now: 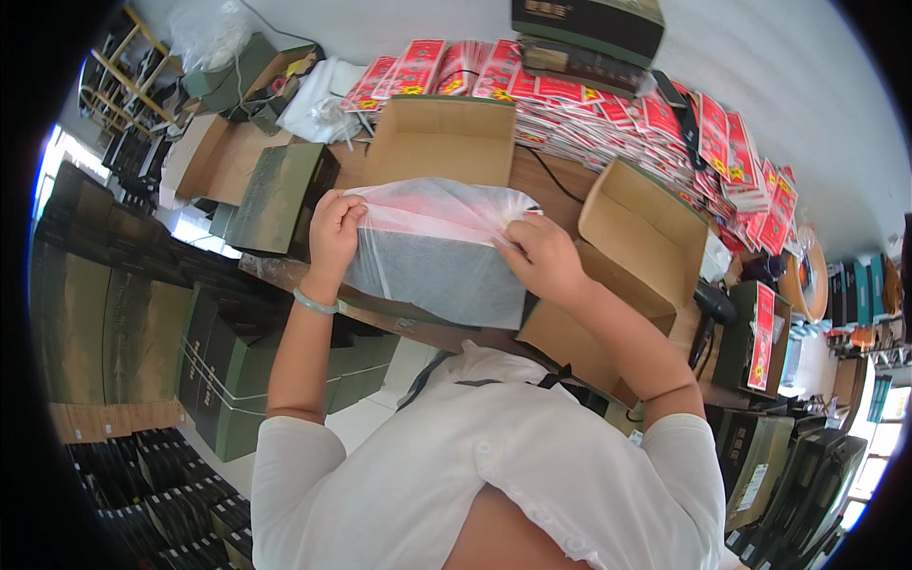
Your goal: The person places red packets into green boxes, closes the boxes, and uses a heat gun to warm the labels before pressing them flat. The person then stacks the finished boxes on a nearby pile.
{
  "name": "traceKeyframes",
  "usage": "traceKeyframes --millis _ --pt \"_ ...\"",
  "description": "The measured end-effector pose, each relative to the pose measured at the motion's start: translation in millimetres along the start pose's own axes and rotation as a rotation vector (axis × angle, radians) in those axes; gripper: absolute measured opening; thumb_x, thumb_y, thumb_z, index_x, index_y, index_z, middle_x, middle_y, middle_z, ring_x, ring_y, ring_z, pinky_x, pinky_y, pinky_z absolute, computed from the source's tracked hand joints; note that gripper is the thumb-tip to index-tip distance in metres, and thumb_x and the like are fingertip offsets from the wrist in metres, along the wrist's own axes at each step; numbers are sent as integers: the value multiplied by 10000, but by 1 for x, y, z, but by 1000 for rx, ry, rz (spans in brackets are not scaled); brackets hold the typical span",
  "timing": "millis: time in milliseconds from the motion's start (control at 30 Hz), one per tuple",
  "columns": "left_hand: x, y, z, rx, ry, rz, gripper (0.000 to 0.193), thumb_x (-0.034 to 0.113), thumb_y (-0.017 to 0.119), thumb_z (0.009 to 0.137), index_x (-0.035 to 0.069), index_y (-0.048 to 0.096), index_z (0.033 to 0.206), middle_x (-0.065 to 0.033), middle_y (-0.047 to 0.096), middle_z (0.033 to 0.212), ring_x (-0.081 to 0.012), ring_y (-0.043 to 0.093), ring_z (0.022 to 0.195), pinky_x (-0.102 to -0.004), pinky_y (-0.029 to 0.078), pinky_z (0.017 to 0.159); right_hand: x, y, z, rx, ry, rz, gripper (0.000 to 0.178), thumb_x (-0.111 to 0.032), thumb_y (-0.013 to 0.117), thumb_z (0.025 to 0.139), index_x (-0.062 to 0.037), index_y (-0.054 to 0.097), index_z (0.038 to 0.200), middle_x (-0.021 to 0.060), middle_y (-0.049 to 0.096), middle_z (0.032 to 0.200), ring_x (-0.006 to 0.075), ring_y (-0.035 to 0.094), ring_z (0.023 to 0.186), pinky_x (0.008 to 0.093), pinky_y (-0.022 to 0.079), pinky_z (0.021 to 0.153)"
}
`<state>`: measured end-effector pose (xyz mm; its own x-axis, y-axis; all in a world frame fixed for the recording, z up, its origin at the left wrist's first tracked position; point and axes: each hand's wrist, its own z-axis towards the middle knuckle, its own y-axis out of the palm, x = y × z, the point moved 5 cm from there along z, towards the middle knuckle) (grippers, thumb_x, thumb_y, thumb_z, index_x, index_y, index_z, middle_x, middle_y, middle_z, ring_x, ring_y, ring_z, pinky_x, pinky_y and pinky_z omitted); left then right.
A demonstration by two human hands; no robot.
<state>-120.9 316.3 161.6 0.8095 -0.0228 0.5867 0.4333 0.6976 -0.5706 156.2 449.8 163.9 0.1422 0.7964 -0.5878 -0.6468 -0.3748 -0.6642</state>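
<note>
A thin, white, translucent wrapping sheet [432, 271] is spread between my two hands over the near edge of the table. A pinkish-red patch shows through its upper part; what causes it cannot be made out. My left hand [336, 231] pinches the sheet's upper left corner. My right hand [546, 255] has its fingers closed on the gathered upper right end. Just beyond the sheet stands an open cardboard box part [442, 133] with a tan inside. To the right of my right hand lies another open tan box [646, 228], partly hidden by my forearm.
Red printed packets [579, 119] are heaped along the back wall, with dark boxes [589, 38] on top. A green box [280, 199] stands left of my left hand. A black hair-dryer-like tool [714, 304] sits at right. Green cartons [275, 370] are stacked low at left.
</note>
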Motion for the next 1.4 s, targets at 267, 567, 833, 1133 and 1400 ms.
traceKeyframes --millis 267,567,833,1133,1400 --pt "-133 6 -100 -19 25 175 127 -12 597 771 61 674 840 -141 571 844 -351 570 836 -441 464 739 18 161 -15 -178 -90 -207 221 -115 612 827 -31 624 1031 119 578 810 321 577 809 447 462 749" --pt "-175 8 -177 -171 -302 16 55 97 675 825 46 688 840 -122 578 824 -320 589 833 -398 478 724 26 224 -68 -369 242 -14 125 -166 626 857 -51 636 905 147 589 849 354 578 843 461 463 733" --pt "-207 23 -158 -383 -307 45 102 110 712 801 48 720 881 -135 634 884 -315 617 881 -407 488 754 36 255 -80 -469 617 4 267 -283 633 896 -26 652 826 184 640 847 385 621 826 473 493 724" --pt "-220 20 -162 -607 -621 -115 235 222 681 882 -12 692 863 -140 673 768 -228 631 716 -359 487 674 35 205 -64 -395 811 191 303 -301 659 882 -5 669 821 171 666 828 329 644 754 414 494 677" --pt "-223 -24 -167 -468 -806 19 340 335 622 922 6 702 892 -167 668 772 -285 650 751 -373 498 702 50 223 -106 -705 804 281 291 -331 644 895 -42 679 915 135 674 810 297 650 779 404 494 694"
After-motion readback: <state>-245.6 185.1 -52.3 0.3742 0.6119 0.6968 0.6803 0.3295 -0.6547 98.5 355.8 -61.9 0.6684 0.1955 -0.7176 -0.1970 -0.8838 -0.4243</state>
